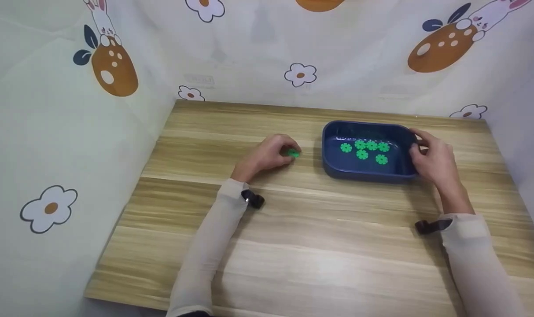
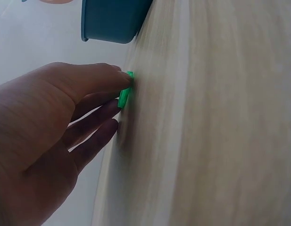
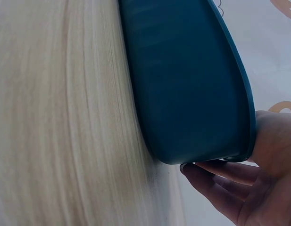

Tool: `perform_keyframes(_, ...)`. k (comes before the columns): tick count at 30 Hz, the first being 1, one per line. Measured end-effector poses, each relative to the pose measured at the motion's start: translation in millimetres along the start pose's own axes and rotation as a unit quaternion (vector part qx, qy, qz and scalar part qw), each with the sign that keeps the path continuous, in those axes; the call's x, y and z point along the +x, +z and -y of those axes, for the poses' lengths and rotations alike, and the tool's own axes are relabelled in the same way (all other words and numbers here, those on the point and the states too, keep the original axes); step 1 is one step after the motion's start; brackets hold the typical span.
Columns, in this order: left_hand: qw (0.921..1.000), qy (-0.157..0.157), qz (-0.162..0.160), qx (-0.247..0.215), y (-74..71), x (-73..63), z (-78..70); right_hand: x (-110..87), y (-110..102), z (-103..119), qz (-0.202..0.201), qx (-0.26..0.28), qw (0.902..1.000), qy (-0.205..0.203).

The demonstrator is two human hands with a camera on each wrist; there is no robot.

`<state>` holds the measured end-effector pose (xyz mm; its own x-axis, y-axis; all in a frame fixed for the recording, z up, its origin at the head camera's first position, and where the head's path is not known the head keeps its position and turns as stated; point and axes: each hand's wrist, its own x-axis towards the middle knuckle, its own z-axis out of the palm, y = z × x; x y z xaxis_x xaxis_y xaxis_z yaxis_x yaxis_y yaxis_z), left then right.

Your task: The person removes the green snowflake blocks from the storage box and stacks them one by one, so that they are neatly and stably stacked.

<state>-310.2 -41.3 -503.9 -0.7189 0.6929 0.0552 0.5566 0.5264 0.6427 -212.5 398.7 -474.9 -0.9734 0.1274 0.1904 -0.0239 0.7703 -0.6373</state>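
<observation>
My left hand [image 1: 273, 152] is low over the table to the left of the blue plastic tub [image 1: 368, 176]. Between its thumb and fingertips it pinches a green notched disc [image 2: 125, 92], which stands edge-on close to the tabletop in the left wrist view. At the tub's right end, my right hand [image 1: 435, 159] grips the wall, the thumb over the rim and the fingers along the outside, as the right wrist view [image 3: 272, 174] also shows. Several flower-like green discs [image 1: 362, 154] lie flat and spread over the tub's floor.
The wood-grain table [image 1: 311, 246] carries the tub near its back edge. A patterned cloth [image 1: 249, 53] with flowers and rabbits hangs behind and along the sides. Each sleeve has a dark strap mount [image 1: 254, 199] at the wrist.
</observation>
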Motion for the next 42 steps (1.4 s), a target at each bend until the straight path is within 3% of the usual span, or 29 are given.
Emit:
perform_keyframes(15, 1.0000, 0.004, -0.004, -0.001, 0.8, -0.2, 1.2, -1.4, -0.8, 0.0, 0.009, -0.011, 0.9998, 0.015)
perform_keyframes(22, 0.9986, 0.024, -0.046, -0.011, 1.6, 1.0, -2.5, -1.4, 0.1, 2.3, 0.019, -0.009, 0.9996, 0.020)
perform_keyframes(28, 0.9945, 0.052, -0.090, -0.009, 1.9, 5.8, -19.8, -2.4, -0.6, 3.8, 0.018, -0.011, 0.9995, 0.025)
perform_keyframes(42, 0.9856, 0.132, -0.092, -0.053, 14.2, 20.8, -69.5, -1.1, -0.1, 1.7, 0.009, -0.015, 0.9996, 0.023)
